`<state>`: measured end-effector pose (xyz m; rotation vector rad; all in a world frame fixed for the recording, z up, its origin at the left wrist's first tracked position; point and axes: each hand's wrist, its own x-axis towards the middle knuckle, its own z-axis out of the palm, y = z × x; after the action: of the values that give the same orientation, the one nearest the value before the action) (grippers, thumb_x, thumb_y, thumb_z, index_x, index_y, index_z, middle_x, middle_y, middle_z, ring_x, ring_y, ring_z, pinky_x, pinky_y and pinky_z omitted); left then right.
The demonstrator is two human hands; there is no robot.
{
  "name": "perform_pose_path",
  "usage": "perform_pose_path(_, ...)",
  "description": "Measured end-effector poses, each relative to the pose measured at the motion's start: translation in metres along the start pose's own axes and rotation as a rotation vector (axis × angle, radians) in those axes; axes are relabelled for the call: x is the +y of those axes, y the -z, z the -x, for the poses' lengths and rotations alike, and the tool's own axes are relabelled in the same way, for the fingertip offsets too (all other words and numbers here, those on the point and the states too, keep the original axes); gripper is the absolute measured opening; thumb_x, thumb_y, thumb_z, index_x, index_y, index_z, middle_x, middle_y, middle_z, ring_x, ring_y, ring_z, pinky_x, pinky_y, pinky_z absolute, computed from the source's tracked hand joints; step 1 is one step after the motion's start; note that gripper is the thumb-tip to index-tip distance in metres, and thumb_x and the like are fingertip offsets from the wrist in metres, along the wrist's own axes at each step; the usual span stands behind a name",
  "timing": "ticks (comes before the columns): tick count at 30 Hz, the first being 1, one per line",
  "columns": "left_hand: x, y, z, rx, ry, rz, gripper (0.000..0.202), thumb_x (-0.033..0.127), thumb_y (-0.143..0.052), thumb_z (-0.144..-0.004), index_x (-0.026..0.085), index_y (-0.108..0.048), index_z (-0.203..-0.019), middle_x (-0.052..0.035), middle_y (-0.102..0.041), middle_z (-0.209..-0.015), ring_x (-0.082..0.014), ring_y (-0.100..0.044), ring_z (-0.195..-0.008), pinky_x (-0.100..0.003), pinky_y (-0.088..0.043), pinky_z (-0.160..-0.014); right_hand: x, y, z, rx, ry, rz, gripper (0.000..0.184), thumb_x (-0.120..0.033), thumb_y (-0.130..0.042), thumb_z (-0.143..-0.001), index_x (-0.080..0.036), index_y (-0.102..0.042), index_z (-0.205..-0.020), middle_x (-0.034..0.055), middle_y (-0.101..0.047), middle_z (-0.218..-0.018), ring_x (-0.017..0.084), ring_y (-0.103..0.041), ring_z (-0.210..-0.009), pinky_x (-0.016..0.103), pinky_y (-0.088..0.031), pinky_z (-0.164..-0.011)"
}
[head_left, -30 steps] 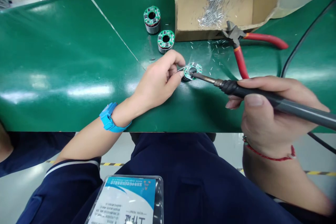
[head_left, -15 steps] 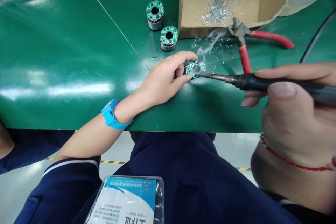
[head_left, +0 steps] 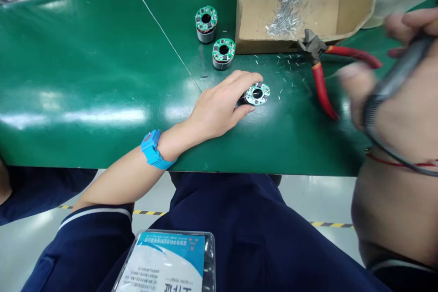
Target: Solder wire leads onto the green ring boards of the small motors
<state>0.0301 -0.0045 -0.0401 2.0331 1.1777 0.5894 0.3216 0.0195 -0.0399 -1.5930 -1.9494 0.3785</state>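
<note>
Left hand (head_left: 219,109) grips the round green circuit-board stator (head_left: 257,94) at centre frame; hold it flat. Right hand (head_left: 393,96), blurred, clasps the grey-handled soldering iron (head_left: 397,80).

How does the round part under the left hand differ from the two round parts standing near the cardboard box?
The left hand grips the held part with its fingers, whereas nothing touches the two loose parts. The held part lies nearer the table's edge; the loose parts stand beside the cardboard box. All three are short cylinders topped by a green circuit ring with a central hole.
</note>
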Motion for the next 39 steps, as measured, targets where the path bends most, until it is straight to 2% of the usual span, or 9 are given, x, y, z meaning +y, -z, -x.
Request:
perform_pose_path(3,0.001,0.0,0.001,0.024,-0.001,0.027,0.036,0.012,-0.064,-0.089,0.02,-0.056,-0.123,-0.005,-0.066,-0.129,-0.0222,-0.064,-0.121,-0.032,-0.052,-0.098,-0.001,-0.007,0.002,-0.181,-0.034,0.187,0.124,-0.06,-0.089,-0.052,-0.007,-0.033,-0.149,0.0248,-0.039,-0.152,0.044,-0.038,-0.148,0.067,-0.032,-0.12)
perform_pose_path(6,0.003,0.0,0.004,0.064,-0.009,0.073,0.032,0.012,-0.067,-0.089,0.02,-0.056,-0.117,-0.005,-0.067,-0.126,-0.0208,-0.065,-0.118,-0.031,-0.051,-0.098,0.001,-0.012,0.009,-0.168,-0.117,0.278,0.087,-0.04,-0.081,-0.063,-0.014,-0.045,-0.138,0.0166,-0.054,-0.136,0.038,-0.058,-0.128,0.066,-0.045,-0.108)
perform_pose_path(9,0.005,0.0,0.006,0.099,-0.004,0.087,0.029,0.018,-0.071,-0.089,0.021,-0.056,-0.113,-0.0038,-0.067,-0.121,-0.0207,-0.066,-0.116,-0.032,-0.052,-0.095,-0.003,-0.012,0.024,-0.035,0.013,0.243,0.056,-0.028,-0.063,-0.069,-0.018,-0.055,-0.123,0.009,-0.063,-0.117,0.027,-0.067,-0.106,0.051,-0.056,-0.093)
perform_pose_path(18,0.01,0.003,0.009,0.13,0.024,-0.013,0.031,0.032,-0.075,-0.087,0.024,-0.06,-0.113,-0.0019,-0.065,-0.111,-0.0213,-0.067,-0.11,-0.031,-0.055,-0.084,-0.035,0.007,0.036,-0.233,0.362,0.306,0.05,-0.045,-0.057,-0.082,-0.02,-0.056,-0.125,0.0103,-0.07,-0.124,0.028,-0.064,-0.1,0.048,-0.055,-0.081)
perform_pose_path(27,0.011,0.005,0.01,0.137,0.019,-0.134,0.031,0.035,-0.073,-0.088,0.024,-0.061,-0.115,-0.0033,-0.066,-0.111,-0.022,-0.065,-0.104,-0.031,-0.056,-0.079,-0.048,0.013,0.031,-0.143,0.576,0.49,0.032,-0.049,-0.05,-0.097,-0.021,-0.061,-0.11,0.0009,-0.052,-0.071,0.015,-0.05,-0.068,0.028,-0.032,-0.058)
perform_pose_path(30,0.012,0.007,0.01,0.199,-0.007,-0.099,0.029,0.036,-0.07,-0.091,0.024,-0.062,-0.115,-0.0042,-0.066,-0.11,-0.0224,-0.066,-0.109,-0.032,-0.057,-0.083,-0.048,0.005,0.027,-0.037,0.459,0.53,0.027,-0.04,-0.055,-0.094,-0.02,-0.061,-0.11,0.0017,-0.062,-0.075,0.016,-0.056,-0.07,0.028,-0.035,-0.059)
perform_pose_path(34,0.002,0.024,0.005,0.357,-0.002,-0.123,0.035,0.043,-0.072,-0.09,0.024,-0.063,-0.117,-0.0051,-0.067,-0.11,-0.0252,-0.066,-0.111,-0.036,-0.058,-0.088,-0.041,-0.012,0.011,0.028,0.061,0.624,0.052,-0.045,-0.062,-0.084,-0.015,-0.058,-0.126,0.0127,-0.071,-0.1,0.027,-0.066,-0.088,0.036,-0.047,-0.07)
perform_pose_path(36,-0.013,0.041,-0.004,0.471,0.037,-0.131,0.037,0.047,-0.071,-0.09,0.025,-0.063,-0.118,-0.0048,-0.067,-0.111,-0.0235,-0.068,-0.104,-0.035,-0.058,-0.085,-0.04,-0.019,0.003,0.007,-0.076,0.602,0.059,-0.049,-0.064,-0.082,-0.014,-0.057,-0.13,0.015,-0.07,-0.107,0.031,-0.067,-0.094,0.042,-0.051,-0.078)
perform_pose_path(39,-0.047,0.071,-0.033,0.624,0.083,-0.122,0.032,0.042,-0.068,-0.093,0.022,-0.063,-0.117,-0.0035,-0.069,-0.108,-0.0187,-0.069,-0.093,-0.032,-0.056,-0.083,-0.039,-0.025,-0.002,0.017,-0.07,0.489,0.055,-0.055,-0.06,-0.085,-0.017,-0.06,-0.126,0.013,-0.071,-0.11,0.032,-0.067,-0.102,0.049,-0.052,-0.09)
